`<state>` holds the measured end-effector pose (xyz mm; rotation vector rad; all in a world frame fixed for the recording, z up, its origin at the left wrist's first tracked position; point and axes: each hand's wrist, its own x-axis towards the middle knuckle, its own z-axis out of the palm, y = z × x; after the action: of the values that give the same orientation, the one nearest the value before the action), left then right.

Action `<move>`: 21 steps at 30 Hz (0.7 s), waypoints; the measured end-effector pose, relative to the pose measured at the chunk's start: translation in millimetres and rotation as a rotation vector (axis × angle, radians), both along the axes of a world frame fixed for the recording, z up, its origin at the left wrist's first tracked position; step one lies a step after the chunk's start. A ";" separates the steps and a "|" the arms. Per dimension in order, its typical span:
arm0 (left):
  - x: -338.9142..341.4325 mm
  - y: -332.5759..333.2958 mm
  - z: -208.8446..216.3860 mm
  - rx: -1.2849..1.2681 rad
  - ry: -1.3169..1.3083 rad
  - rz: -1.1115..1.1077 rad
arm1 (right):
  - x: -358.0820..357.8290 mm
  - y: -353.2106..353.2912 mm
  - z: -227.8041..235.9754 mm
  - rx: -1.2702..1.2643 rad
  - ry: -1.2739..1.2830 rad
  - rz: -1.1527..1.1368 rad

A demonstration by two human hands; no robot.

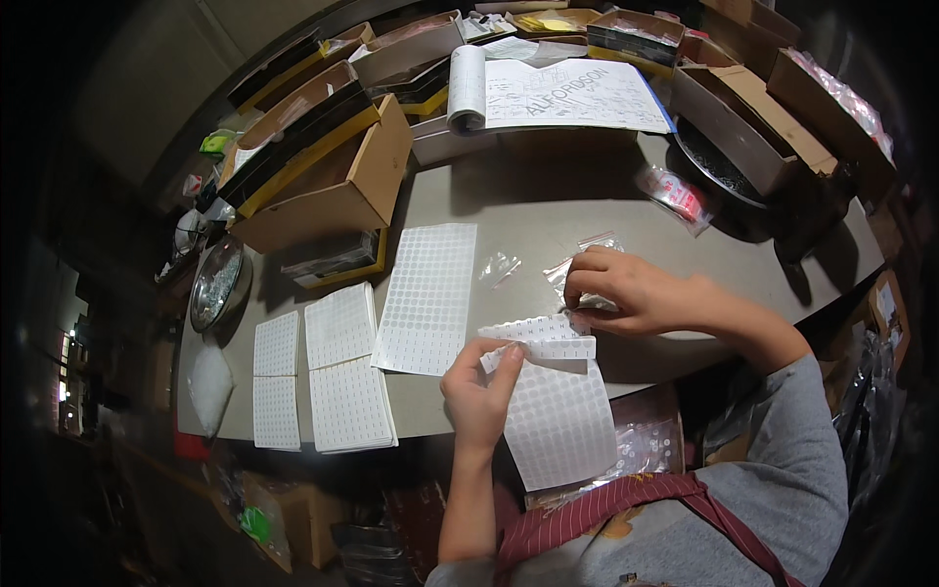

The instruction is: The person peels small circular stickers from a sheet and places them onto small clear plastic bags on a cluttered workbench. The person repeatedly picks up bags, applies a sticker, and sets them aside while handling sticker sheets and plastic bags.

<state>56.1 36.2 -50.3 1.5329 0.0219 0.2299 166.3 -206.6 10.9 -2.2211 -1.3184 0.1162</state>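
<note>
Maroon strap (587, 514), L hand (479, 393) tight on lettered sticker sht (559, 423), R hand (636, 293) grip unclear

The left hand (477, 396), just below the frame's centre, pinches thumb against bent fingers, its forearm (467, 514) rising from the lower edge. Right of centre, the right hand (634, 293) curls its fingers, the right forearm (748, 330) slanting down toward the elbow.
</note>
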 end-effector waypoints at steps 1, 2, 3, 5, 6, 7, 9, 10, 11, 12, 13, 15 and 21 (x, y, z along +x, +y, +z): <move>-0.3 -0.5 1.1 -0.015 0.004 0.003 | -1.4 1.0 -2.7 0.005 -0.011 -0.003; -0.7 -1.2 1.9 -0.029 0.007 0.006 | -2.0 2.0 -5.8 0.010 -0.022 -0.005; -1.1 -1.5 2.6 -0.044 0.011 0.009 | -2.4 2.8 -8.3 0.014 -0.033 -0.008; -1.0 1.2 -1.4 0.006 0.018 0.020 | -1.5 5.8 -11.4 0.047 -0.141 0.026; -0.8 2.6 -2.9 0.031 0.022 0.025 | -1.4 7.1 -12.0 0.063 -0.195 0.042; -0.7 2.9 -3.4 0.042 0.030 0.025 | -2.5 7.8 -12.4 0.079 -0.246 0.053; -0.3 3.5 -3.5 0.064 0.046 0.025 | -4.6 9.9 -13.0 0.112 -0.347 0.074; -0.3 3.0 -3.4 0.052 0.038 0.026 | -5.7 10.4 -13.5 0.152 -0.368 0.069; -0.1 2.2 -3.2 0.039 0.031 0.027 | -6.7 10.7 -14.0 0.192 -0.388 0.063; 0.1 1.7 -3.0 0.027 0.024 0.027 | -7.1 10.7 -14.4 0.231 -0.407 0.058; 0.1 1.4 -3.1 0.026 0.029 0.029 | -5.0 7.8 -12.1 0.219 -0.349 0.032; 0.2 1.9 -3.0 0.025 0.040 0.033 | 6.6 -2.5 -0.5 0.194 -0.231 -0.018; 1.8 -0.8 -0.5 -0.017 0.038 0.000 | 72.8 -37.3 7.2 -0.174 0.093 -0.088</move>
<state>57.9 35.4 -50.8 1.5199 0.0541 0.2000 239.1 -243.9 18.1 -2.3843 -1.1987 0.3079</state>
